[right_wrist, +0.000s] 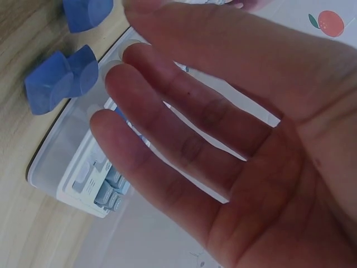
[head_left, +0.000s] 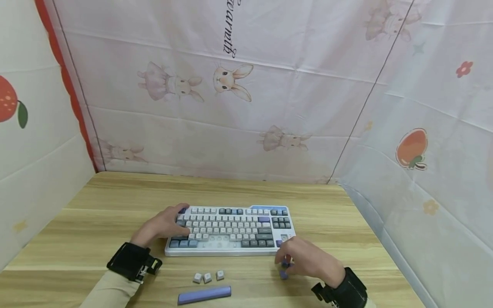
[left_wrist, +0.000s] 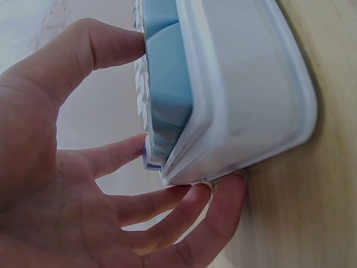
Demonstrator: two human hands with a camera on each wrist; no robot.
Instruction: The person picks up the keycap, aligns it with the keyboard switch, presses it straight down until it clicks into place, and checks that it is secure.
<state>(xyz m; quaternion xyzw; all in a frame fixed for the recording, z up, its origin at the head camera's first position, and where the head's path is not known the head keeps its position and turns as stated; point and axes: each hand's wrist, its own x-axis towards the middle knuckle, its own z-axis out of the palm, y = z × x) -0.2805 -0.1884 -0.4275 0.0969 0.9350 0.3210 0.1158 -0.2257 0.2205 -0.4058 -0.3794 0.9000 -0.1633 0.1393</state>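
A white keyboard (head_left: 219,252) with white, grey and blue keys lies on the table. My left hand (head_left: 163,224) holds its left end. In the left wrist view, the thumb (left_wrist: 117,47) lies on the blue-grey edge keys (left_wrist: 167,72) and the other fingers (left_wrist: 217,223) bend against the casing's side. Off the keyboard's front right corner, my right hand (head_left: 310,261) reaches low over small blue keycaps (head_left: 283,274). The right wrist view shows those keycaps (right_wrist: 47,84) on the wood beside loosely bent fingers (right_wrist: 145,95); the index finger is hidden there.
A long purple spacebar keycap (head_left: 204,295) lies in front of the keyboard, with three white keycaps (head_left: 207,277) behind it. The keyboard's bottom row has a gap (head_left: 219,242) without caps. Printed cloth (head_left: 231,149) encloses the wooden table (head_left: 316,205) at back and sides.
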